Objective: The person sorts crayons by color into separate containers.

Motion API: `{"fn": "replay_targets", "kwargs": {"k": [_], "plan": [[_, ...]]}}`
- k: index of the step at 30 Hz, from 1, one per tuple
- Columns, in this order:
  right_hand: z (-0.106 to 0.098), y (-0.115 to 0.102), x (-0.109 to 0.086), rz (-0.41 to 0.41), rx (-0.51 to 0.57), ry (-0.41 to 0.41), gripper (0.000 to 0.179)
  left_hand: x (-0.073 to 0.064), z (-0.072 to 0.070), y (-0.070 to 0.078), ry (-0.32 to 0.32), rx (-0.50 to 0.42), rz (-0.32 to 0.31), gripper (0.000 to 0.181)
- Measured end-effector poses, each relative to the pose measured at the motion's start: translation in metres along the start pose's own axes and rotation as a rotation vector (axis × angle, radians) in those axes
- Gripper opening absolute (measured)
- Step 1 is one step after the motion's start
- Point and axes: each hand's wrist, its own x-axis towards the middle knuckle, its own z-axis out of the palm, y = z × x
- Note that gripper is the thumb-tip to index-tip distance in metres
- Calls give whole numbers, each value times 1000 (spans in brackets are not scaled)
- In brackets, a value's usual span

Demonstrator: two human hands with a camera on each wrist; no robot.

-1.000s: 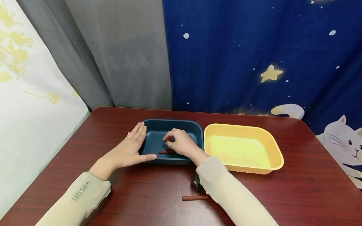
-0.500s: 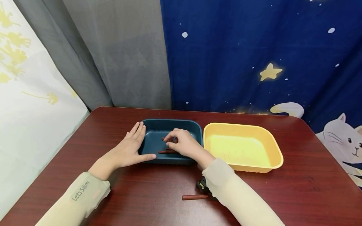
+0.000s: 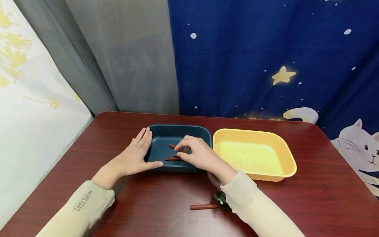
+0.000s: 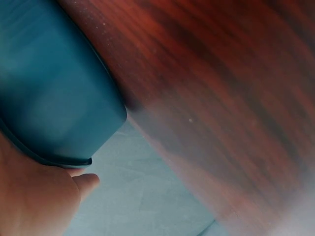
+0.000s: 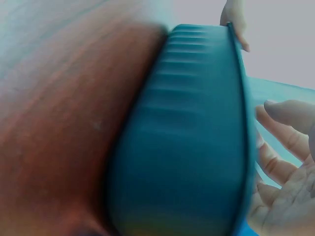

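In the head view my left hand (image 3: 131, 160) rests on the left end of a dark blue plastic bin (image 3: 177, 168), fingers straight and thumb spread along the near rim. My right hand (image 3: 197, 152) is inside that bin, fingers loosely bent over several slim reddish-brown sticks (image 3: 173, 159) with tapered ends. It partly covers them. In the right wrist view the thumb (image 5: 290, 112) and fingers are apart, with no stick seen between them. One more reddish-brown stick (image 3: 203, 207) lies on the table in front of the bins.
A yellow bin (image 3: 254, 177) stands right beside the blue one. A black wrist camera (image 3: 220, 199) hangs under my right sleeve, close to the table stick. The dark red wooden table (image 3: 148, 204) ends at curtains behind.
My right hand has drawn slightly right and toward me inside the blue bin, uncovering more of the sticks. My left hand stays in place.
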Motion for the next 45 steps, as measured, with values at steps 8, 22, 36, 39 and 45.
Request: {"fn": "replay_targets", "kwargs": {"k": [8,22,36,39,45], "plan": [[-13,-15,-12,-68,1,4,13,0,0,0,-2,4,-1,120],[-18,-18,-45,-87,-75,-58,14,2,1,-1,-3,3,-11,120],[-14,-7,-76,-64,-125,-156,12,2,1,-2,5,7,0,119],[-12,-3,-81,-58,-133,-189,13,2,1,-3,7,7,1,119],[-6,2,-88,-44,-157,-262,11,2,1,-2,11,11,3,119]]}}
